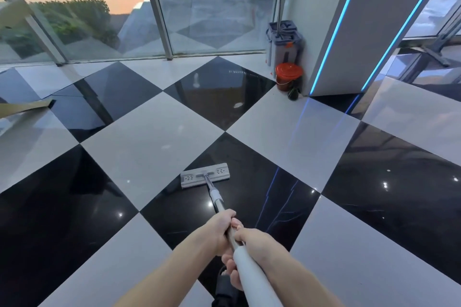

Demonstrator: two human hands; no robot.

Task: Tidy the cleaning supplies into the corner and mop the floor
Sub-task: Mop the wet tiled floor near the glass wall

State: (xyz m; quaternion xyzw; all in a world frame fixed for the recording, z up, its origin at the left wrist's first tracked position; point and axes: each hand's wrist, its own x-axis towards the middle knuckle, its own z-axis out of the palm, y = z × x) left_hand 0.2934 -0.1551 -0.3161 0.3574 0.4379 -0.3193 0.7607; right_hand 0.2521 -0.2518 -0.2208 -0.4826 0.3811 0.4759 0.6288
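Both hands (233, 233) grip the mop (205, 178); grey bucket (287, 43) and orange pail (288, 77) stand cornered.

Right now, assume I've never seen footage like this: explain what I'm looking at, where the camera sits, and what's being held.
There is no machine here. The one picture comes from a camera worn on a person's head, looking forward and down, so the two bare forearms reach in from the bottom edge. The left hand and the right hand both grip the pole of a flat mop, fingers curled round it. The mop's grey head lies flat on a glossy black-and-white checkered floor. Further off, beside a white pillar by the glass wall, stand a grey mop bucket with another pole rising from it and a small red pail.
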